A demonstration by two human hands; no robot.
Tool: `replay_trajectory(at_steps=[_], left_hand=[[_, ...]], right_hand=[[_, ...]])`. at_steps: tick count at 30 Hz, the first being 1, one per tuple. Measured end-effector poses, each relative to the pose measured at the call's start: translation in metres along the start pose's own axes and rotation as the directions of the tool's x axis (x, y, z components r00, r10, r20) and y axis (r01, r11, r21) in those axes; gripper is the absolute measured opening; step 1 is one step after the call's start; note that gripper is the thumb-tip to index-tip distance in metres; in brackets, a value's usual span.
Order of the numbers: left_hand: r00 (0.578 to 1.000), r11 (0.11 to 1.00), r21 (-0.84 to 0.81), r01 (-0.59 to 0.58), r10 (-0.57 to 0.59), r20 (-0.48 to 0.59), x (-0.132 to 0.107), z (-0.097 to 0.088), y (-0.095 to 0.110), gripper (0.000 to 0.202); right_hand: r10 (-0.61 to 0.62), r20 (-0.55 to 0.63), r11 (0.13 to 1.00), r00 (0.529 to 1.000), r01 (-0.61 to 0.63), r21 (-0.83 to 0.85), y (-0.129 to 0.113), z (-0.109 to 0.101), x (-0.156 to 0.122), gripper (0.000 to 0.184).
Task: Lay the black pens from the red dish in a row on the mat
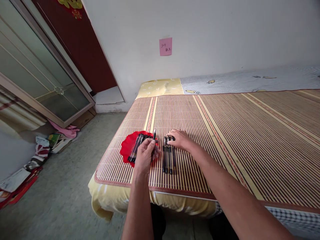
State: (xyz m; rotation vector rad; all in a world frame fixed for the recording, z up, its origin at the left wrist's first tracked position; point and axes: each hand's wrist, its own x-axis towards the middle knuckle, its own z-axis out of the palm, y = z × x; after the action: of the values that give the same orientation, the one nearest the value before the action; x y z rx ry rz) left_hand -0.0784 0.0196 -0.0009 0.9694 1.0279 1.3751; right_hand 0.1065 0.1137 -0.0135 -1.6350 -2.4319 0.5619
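My left hand [145, 154] is closed around a black pen [154, 134], whose end points up and away from me. The hand is over the right side of a red plate with a wavy rim [124, 145], where several clear-barrelled black pens [135, 148] lie slanted. To the right, several similar pens [167, 160] lie side by side on the striped mat, roughly parallel. My right hand [178, 139] reaches over their far ends, thumb and fingers curled about the pen tops. Its fingers partly hide those tops.
A striped mat [225, 140] covers the bed, over a yellow sheet [120, 198]. A pink note [165, 46] is stuck on the wall behind. At left stands a glass-panelled door [47, 66]; papers and cloth [40, 153] lie along the floor by the wall.
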Motion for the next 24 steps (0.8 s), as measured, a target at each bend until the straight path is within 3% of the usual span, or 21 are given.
replay_trajectory(at_steps=[11, 20, 24], left_hand=[[1.000, 1.000, -0.007, 0.002, -0.002, -0.018, -0.002, 0.002, 0.002, 0.035], [1.000, 1.000, -0.017, 0.000, 0.000, -0.014, -0.001, 0.001, 0.001, 0.035], [1.000, 1.000, -0.010, 0.003, -0.003, -0.016, -0.001, 0.002, 0.001, 0.036]], right_hand=[[-0.003, 0.038, 1.000, 0.999, 0.003, 0.010, -0.002, 0.002, 0.004, 0.025], [0.053, -0.008, 0.997, 0.999, -0.052, 0.065, 0.007, -0.002, -0.004, 0.040], [0.058, 0.017, 0.997, 0.998, -0.059, 0.047, 0.012, -0.004, -0.008, 0.035]])
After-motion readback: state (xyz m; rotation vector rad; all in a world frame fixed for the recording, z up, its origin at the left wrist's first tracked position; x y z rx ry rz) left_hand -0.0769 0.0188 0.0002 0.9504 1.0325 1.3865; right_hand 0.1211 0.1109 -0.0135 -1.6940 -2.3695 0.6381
